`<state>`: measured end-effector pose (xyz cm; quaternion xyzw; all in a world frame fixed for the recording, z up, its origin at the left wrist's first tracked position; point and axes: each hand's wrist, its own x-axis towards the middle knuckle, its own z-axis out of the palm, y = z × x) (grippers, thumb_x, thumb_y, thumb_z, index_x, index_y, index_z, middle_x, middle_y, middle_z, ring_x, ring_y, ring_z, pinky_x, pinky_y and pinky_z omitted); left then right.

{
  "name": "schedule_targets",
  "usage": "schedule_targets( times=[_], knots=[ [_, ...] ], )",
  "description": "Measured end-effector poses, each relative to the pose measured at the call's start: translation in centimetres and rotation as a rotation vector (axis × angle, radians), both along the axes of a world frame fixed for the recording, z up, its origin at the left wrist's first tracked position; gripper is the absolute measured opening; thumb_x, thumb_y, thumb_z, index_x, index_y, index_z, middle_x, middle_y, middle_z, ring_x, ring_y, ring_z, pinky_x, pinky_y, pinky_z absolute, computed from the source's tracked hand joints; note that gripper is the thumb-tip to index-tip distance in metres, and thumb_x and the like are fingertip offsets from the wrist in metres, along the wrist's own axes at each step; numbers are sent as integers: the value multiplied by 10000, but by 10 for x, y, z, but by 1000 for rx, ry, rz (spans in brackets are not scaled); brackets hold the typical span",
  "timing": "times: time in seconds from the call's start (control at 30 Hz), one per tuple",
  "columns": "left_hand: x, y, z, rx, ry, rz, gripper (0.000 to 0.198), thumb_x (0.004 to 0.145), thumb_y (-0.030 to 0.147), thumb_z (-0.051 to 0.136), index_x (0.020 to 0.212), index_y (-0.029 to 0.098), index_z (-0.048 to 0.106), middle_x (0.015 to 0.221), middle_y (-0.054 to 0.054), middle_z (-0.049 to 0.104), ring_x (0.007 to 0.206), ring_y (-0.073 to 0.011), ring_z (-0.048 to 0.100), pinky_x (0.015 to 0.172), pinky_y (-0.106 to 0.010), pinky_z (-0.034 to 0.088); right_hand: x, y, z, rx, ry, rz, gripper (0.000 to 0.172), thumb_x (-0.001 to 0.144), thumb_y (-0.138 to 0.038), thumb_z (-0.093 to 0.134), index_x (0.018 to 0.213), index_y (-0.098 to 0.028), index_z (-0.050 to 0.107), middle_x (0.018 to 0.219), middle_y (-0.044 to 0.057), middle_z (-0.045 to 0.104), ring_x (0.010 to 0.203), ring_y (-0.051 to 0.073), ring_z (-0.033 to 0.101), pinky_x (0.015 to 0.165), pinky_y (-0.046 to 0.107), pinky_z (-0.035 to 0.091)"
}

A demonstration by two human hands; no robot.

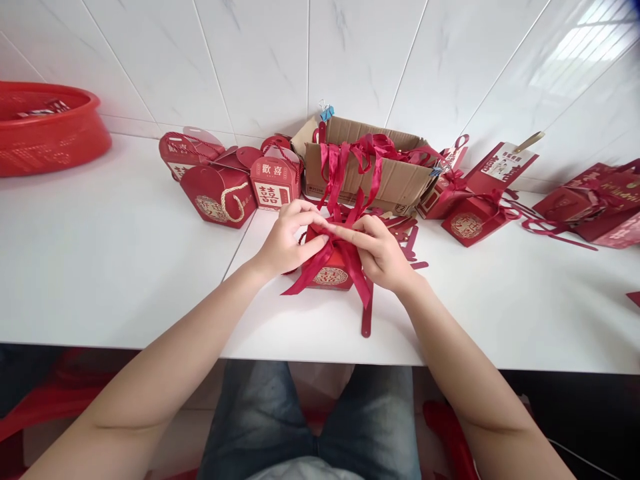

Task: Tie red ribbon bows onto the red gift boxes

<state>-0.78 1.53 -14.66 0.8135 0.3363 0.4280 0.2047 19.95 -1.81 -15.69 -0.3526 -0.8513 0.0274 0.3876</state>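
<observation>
A small red gift box (pixel 327 279) with a gold round emblem stands on the white table in front of me. Dark red satin ribbon (pixel 316 268) is looped over its top, two tails hanging down the front. My left hand (pixel 293 235) pinches the ribbon at the knot from the left. From the right, my right hand (pixel 373 248) meets it there, index finger stretched to the knot and the other fingers curled on the ribbon. Both hands partly cover the knot. A flat red strip (pixel 367 313) lies beside the box, below my right hand.
Behind stands a cardboard box (pixel 345 177) with ribbons spilling over its edge. Red gift boxes (pixel 220 190) sit to its left, and more boxes (pixel 470 217) to its right. A red plastic basket (pixel 55 143) is far left, red bags (pixel 595 203) far right. The table's front edge is near my lap.
</observation>
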Motion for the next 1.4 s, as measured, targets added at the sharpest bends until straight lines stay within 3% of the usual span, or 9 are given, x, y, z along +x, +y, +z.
schedule_targets(
  times=[0.1, 0.23, 0.43, 0.7, 1.13, 1.4],
  knots=[
    [-2, -2, 5, -13, -24, -77, 20, 769, 181, 587, 786, 187, 580, 1007, -56, 572, 1056, -217, 545, 1036, -428, 385, -3, -2, 3, 26, 11, -9, 509, 911, -102, 341, 1361, -275, 506, 843, 55, 533, 799, 201, 490, 752, 392, 487],
    [-5, -7, 12, -9, 50, -160, 46, 768, 187, 586, 754, 187, 542, 998, -58, 603, 1021, -221, 561, 986, -421, 417, -6, -5, 4, 18, 47, 34, 368, 896, -127, 409, 1150, -247, 647, 903, 73, 585, 836, 210, 557, 741, 395, 514],
    [-6, -10, 13, 41, 120, -160, 68, 810, 238, 597, 766, 191, 618, 1010, -60, 600, 966, -203, 583, 929, -388, 448, -11, -7, 3, 26, 133, 40, 240, 892, -159, 480, 1019, -237, 668, 1137, 103, 610, 1033, 237, 616, 831, 413, 542],
    [-7, -7, 17, -68, 70, -229, 168, 841, 256, 553, 694, 174, 553, 995, -71, 618, 1001, -216, 581, 953, -393, 434, -8, -8, 8, -43, 149, 82, 269, 891, -105, 450, 992, -224, 670, 982, 69, 674, 887, 185, 648, 770, 348, 542],
    [-9, -1, 10, -130, 107, -116, 258, 873, 316, 499, 665, 172, 551, 1107, -63, 607, 1094, -241, 521, 1031, -445, 353, -6, -6, 2, -3, 116, 162, 428, 914, -68, 303, 1046, -234, 675, 854, 48, 498, 755, 146, 532, 653, 298, 495],
    [-14, 2, 12, -130, 151, -54, 248, 863, 323, 503, 661, 181, 527, 1134, -53, 583, 1141, -244, 479, 1066, -444, 308, -3, -6, -1, 7, 126, 202, 418, 885, -45, 324, 1064, -213, 661, 859, 52, 548, 746, 142, 538, 644, 293, 480]
  ],
)
